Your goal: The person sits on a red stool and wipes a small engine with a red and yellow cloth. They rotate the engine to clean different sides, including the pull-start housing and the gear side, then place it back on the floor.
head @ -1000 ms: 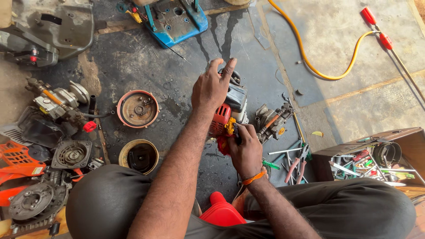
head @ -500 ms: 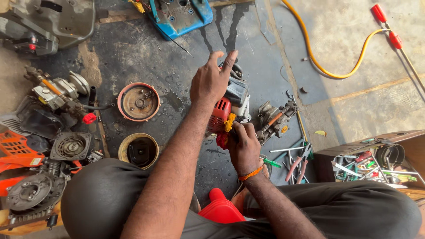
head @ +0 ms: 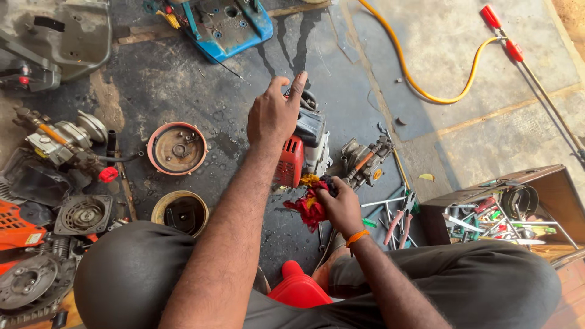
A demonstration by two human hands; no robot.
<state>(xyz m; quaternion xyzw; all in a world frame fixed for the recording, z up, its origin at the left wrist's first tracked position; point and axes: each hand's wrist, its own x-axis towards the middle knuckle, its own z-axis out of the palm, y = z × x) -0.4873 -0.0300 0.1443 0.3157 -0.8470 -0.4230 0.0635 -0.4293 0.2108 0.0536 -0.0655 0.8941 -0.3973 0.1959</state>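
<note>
Red cloth, a crumpled rag (head: 311, 207) with a touch of yellow, sits bunched in the right hand (head: 341, 207), whose grip is closed around it just in front of the small engine (head: 304, 149); the engine, red-shrouded with a black and whitish body, stands on the dark oil-stained floor (head: 183, 85) near its middle, between the person's knees and the blue casing (head: 228, 24) at the far edge; the left hand (head: 274, 116) rests on top of the engine, its grip loose, forefinger pointing up and away, closed on nothing that shows; a round rusty cover (head: 177, 148) lies to the left, a small tub (head: 180, 212) nearer the knee; loose tools (head: 396, 213) lie to the right beside an open wooden box (head: 548, 189) of tools; a yellow hose (head: 420, 91) curves across the far right corner.
</note>
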